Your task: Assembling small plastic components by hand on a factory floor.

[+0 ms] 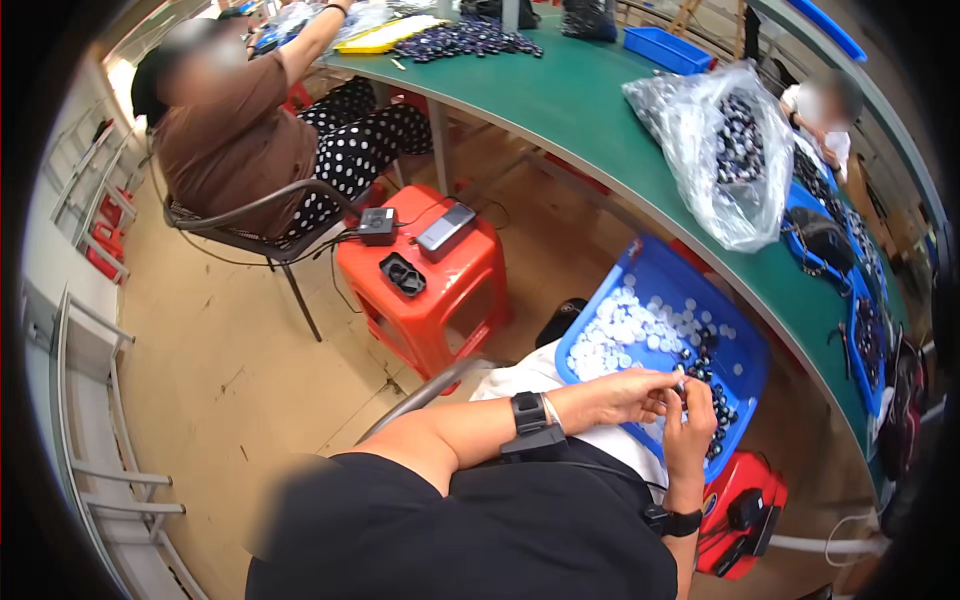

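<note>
A small dark piece (680, 387) is held over a blue tray (655, 270), many others left loose.
The piece appears pinched between the closed fingers of the left hand (628, 396) and right hand (690, 425); below, white discs (605, 340) and dark beads (722, 415) are spread unsorted at their border; which are finished cannot be told. Beyond, a filled clear bag (690, 150) is set on the green worktop (560, 110).
</note>
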Motion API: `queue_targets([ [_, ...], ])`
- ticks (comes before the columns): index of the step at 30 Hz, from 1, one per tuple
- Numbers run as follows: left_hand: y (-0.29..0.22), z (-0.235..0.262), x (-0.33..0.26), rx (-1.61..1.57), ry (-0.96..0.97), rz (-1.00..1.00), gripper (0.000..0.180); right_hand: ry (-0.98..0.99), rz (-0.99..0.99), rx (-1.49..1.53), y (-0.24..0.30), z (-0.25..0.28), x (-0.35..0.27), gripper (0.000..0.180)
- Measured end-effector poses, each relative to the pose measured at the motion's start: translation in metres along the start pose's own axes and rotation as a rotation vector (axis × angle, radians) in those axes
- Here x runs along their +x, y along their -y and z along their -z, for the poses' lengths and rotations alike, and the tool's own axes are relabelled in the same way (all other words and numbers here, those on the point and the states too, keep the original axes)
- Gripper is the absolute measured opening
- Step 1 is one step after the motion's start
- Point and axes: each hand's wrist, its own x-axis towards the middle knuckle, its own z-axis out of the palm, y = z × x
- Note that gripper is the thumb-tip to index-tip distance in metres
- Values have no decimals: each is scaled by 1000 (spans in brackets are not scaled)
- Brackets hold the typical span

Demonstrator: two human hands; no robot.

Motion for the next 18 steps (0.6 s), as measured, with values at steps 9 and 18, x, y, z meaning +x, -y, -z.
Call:
queue_targets([
  [9, -7, 1, -7, 4, 23, -8, 24, -67, 100, -82, 7, -6, 5, 16],
  [18, -1, 0, -5, -17, 71, 21, 26, -45, -6, 44, 7, -1, 2, 19],
])
